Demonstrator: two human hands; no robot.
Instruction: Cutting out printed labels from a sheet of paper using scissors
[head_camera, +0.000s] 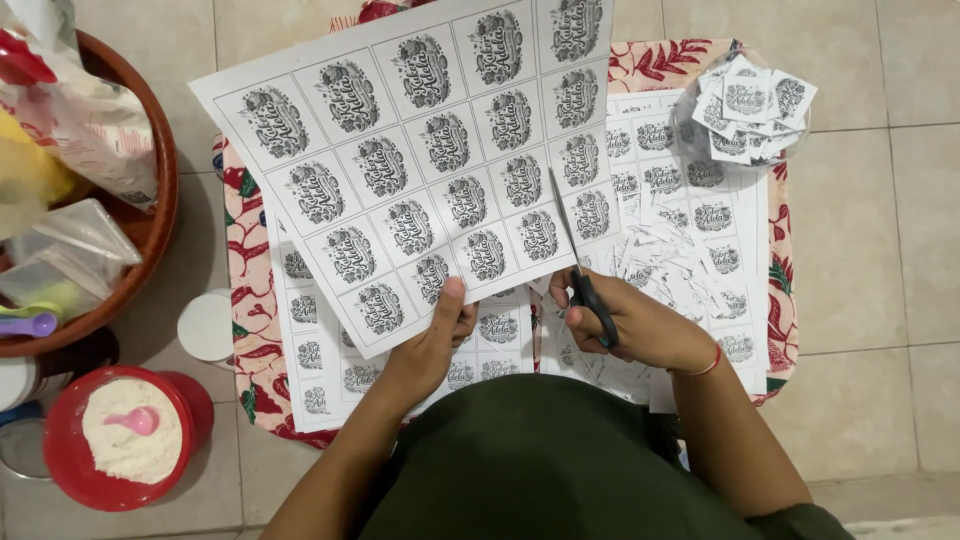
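The sheet (420, 150) of printed labels is pinched at its near edge by the left hand (435, 345), while the right hand (640, 325) grips scissors (580, 265) cutting into it.

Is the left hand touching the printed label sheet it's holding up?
Touching: the head view shows the left hand with its thumb pressed on the printed sheet at the lower edge.

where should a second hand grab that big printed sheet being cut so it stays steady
Grip the printed sheet on its bare left margin, coming from the left side. The left hand pinches only the bottom edge, and the scissors in the right hand cut up along the right columns, so the upper left part hangs unsupported, well clear of the blades.
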